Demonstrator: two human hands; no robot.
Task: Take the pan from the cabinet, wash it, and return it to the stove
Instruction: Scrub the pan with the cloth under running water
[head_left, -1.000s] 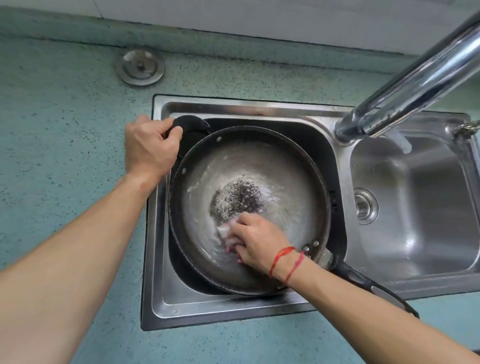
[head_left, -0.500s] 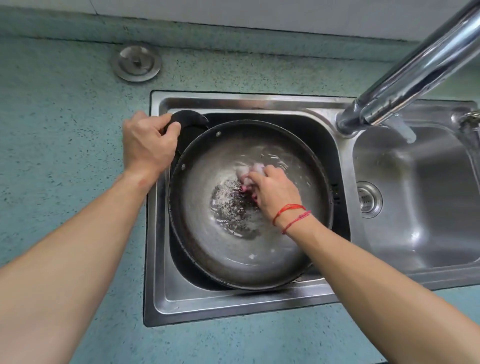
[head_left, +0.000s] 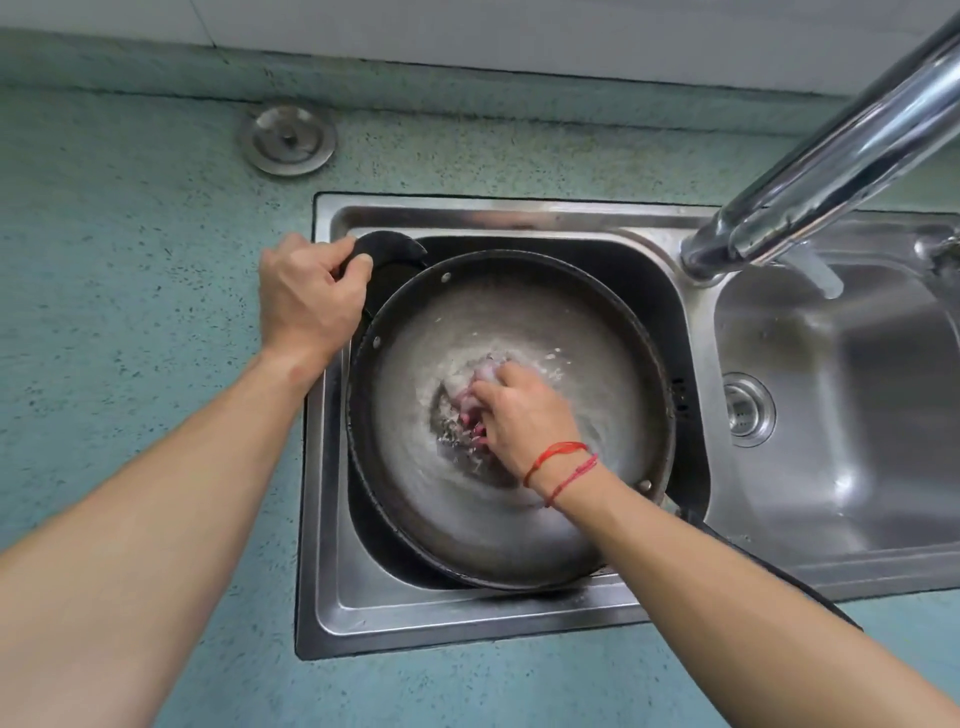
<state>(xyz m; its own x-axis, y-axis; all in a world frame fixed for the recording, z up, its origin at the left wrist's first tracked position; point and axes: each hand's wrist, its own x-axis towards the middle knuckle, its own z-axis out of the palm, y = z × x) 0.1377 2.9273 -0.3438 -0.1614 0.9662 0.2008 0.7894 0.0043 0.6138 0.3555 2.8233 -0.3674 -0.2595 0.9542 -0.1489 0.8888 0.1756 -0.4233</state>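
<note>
Frying pan (head_left: 519, 322), wet: left hand (head_left: 311, 301) curled round helper handle (head_left: 387, 249), right hand (head_left: 524, 415) clutching pink scrubber (head_left: 483, 376) beneath; may skid if grip slackens.

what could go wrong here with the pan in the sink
1. The pan fills the left basin of the sink; if the left hand loosens on the small handle, scrubbing may rock it.
2. The right hand holds a cloth in foamy water; hard scrubbing could splash it onto the counter.
</note>
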